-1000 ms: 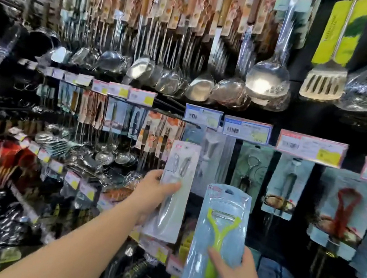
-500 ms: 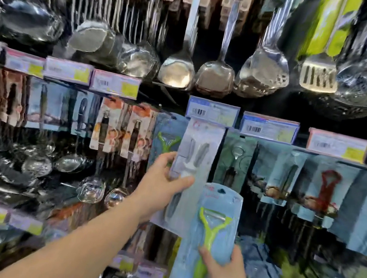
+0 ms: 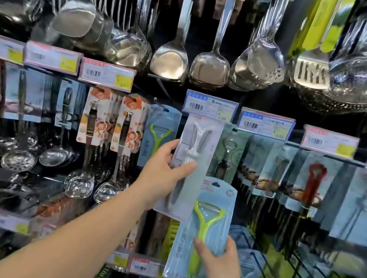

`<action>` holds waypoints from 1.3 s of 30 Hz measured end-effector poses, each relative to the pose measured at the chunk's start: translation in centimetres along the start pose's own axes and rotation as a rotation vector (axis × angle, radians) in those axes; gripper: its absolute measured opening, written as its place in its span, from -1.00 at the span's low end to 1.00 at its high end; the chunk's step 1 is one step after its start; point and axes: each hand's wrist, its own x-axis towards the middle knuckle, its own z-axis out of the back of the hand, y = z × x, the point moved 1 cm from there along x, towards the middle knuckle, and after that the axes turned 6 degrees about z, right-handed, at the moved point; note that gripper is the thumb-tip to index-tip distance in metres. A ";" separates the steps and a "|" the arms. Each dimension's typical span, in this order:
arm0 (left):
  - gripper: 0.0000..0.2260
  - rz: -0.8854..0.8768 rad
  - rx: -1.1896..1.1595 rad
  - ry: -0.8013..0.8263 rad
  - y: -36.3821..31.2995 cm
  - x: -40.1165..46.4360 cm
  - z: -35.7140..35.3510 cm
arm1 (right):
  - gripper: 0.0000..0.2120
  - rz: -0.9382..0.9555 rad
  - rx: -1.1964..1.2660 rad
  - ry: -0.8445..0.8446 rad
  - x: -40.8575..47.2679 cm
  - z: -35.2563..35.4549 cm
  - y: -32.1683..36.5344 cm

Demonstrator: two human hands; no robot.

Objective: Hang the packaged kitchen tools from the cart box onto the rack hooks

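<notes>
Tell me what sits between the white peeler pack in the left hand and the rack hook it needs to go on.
Nothing visible blocks it. The left hand holds the white peeler pack up against the rack, its top edge just under the blue price tag. The hook itself is hidden behind the pack. The green peeler pack, held by the right hand, overlaps only its lower corner.

A shop's kitchenware aisle. Steel ladles (image 3: 211,65) and a slotted turner (image 3: 312,72) hang in crowded rows at twelve o'clock. Barcoded price tags (image 3: 210,105) line the rails below them, and carded peelers (image 3: 159,134) and openers (image 3: 314,176) fill the hooks from nine to three o'clock.
</notes>
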 end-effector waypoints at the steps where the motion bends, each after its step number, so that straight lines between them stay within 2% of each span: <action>1: -0.45 0.003 0.000 -0.012 -0.1 0.1 0.0 | -0.56 -0.006 -0.005 0.008 0.0 0.1 0.0; 3: -0.46 0.014 -0.002 -0.028 -0.3 0.1 -0.2 | -0.43 -0.006 -0.034 0.015 0.0 0.3 0.0; 8: -0.51 0.009 0.022 -0.023 -0.7 -0.5 -0.8 | -0.65 0.014 0.041 0.091 -0.1 1.0 0.7; 9: -0.50 0.009 0.027 -0.023 -0.6 -0.6 -0.9 | -0.64 0.028 0.069 0.121 -0.2 1.2 1.0; 13: -0.30 0.020 0.045 -0.045 -0.5 -1.3 -1.3 | -0.63 0.051 0.079 0.143 -0.4 1.8 1.8; 17: -0.57 0.004 0.065 -0.036 -1.1 -1.4 -1.6 | -0.55 0.050 0.115 0.129 -0.7 2.5 1.3; 20: -0.62 -0.006 0.062 -0.037 -1.6 -1.6 -1.9 | -0.36 0.029 0.083 0.142 -0.9 2.7 0.7; 25: -0.60 -0.056 0.037 -0.074 -0.7 -2.3 -1.7 | -0.35 0.058 0.098 0.173 -1.3 3.1 0.5; 27: -0.56 -0.077 0.029 -0.114 -0.1 -2.9 -1.6 | -0.39 0.050 0.106 0.171 -1.2 3.1 0.4; 30: -0.50 -0.086 0.011 -0.151 0.4 -3.1 -1.4 | -0.67 0.045 0.118 0.195 -1.2 3.2 0.6; 34: -0.49 -0.088 0.002 -0.139 -0.1 -3.4 -1.9 | -0.59 0.064 0.131 0.206 -1.1 3.0 0.5; 36: -0.47 -0.080 0.016 -0.131 -0.4 -3.6 -2.0 | -0.65 0.045 0.108 0.201 -1.0 2.8 0.2; 39: -0.35 -0.082 0.062 -0.123 -0.2 -3.2 -1.7 | -0.61 0.019 0.065 0.179 -1.2 2.7 0.1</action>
